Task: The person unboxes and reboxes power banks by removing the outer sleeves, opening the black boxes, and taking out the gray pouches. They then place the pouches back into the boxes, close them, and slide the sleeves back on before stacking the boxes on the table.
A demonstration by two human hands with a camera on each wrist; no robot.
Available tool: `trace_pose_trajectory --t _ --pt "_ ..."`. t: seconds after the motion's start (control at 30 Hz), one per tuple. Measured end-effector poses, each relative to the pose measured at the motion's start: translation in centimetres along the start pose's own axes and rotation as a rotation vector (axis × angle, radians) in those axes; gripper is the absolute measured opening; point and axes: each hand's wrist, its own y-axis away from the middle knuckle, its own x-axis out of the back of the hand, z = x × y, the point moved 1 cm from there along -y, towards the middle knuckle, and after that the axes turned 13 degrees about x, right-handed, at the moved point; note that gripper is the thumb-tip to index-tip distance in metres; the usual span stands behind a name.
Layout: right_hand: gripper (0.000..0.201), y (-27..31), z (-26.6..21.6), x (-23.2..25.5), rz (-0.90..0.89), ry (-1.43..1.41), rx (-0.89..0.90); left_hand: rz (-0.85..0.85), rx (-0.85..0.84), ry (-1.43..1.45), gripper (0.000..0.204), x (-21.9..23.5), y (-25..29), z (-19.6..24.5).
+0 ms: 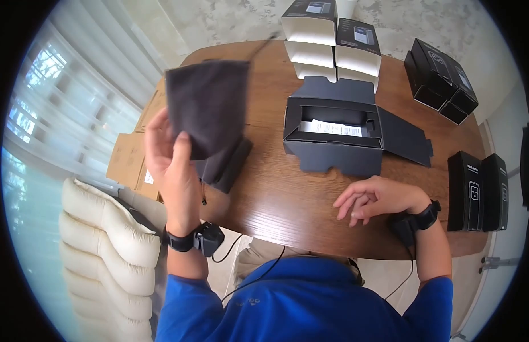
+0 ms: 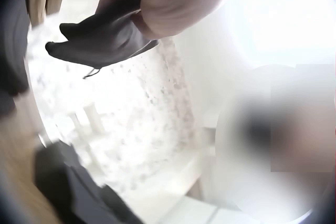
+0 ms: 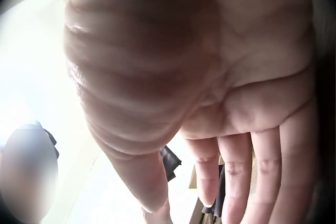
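Observation:
My left hand (image 1: 172, 165) pinches a dark grey cloth pouch (image 1: 210, 105) between thumb and fingers, raised over the left part of the table. A thin drawstring sticks out from its upper corner. In the left wrist view, the pouch (image 2: 105, 40) hangs partly folded from the hand (image 2: 168, 1). Below it, more dark pouches (image 1: 233, 168) lie on the wood. Nothing is in my right hand (image 1: 381, 196), whose fingers are loosely bent near the table's front edge. Beyond that hand stands an opened black box (image 1: 292, 122), flaps spread, with white printed paper (image 1: 333, 128) inside.
White-and-black boxes (image 1: 313, 28) are stacked at the back of the wooden table (image 1: 276, 199). Black boxes (image 1: 438, 77) stand at the far right, and two more black boxes (image 1: 464, 191) nearer. Brown cardboard (image 1: 127, 157) lies at the left edge, beside a cream padded chair (image 1: 108, 251).

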Motion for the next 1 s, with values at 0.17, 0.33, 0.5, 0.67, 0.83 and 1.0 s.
trace_pose_trajectory --t 0.17,0.33,0.5,0.67,0.83,1.0 --pt "0.071 -0.1 -0.7 -0.7 0.087 -0.301 0.311 -0.479 0.527 0.550 0.039 -6.3 0.6 -0.2" --pt "0.058 0.3 -1.2 -0.9 0.535 -0.369 0.486 -0.831 0.769 0.574 0.038 -11.2 2.5 -1.9" --pt "0.050 1.2 -1.8 0.6 0.863 -0.299 0.568 -0.772 0.061 0.069 0.041 -12.8 2.9 -3.7" --pt "0.046 2.0 -2.0 1.3 0.993 -0.301 0.621 -0.619 -0.635 -0.272 0.064 -11.5 1.9 -4.2" --pt "0.049 1.0 -1.7 -0.1 0.933 -0.271 0.583 -0.916 -0.534 -0.349 0.074 -12.5 2.9 -4.0" --pt "0.044 1.0 -1.5 -0.2 0.789 -0.322 0.526 -0.895 -0.341 -0.257 0.054 -12.3 3.5 -5.0"
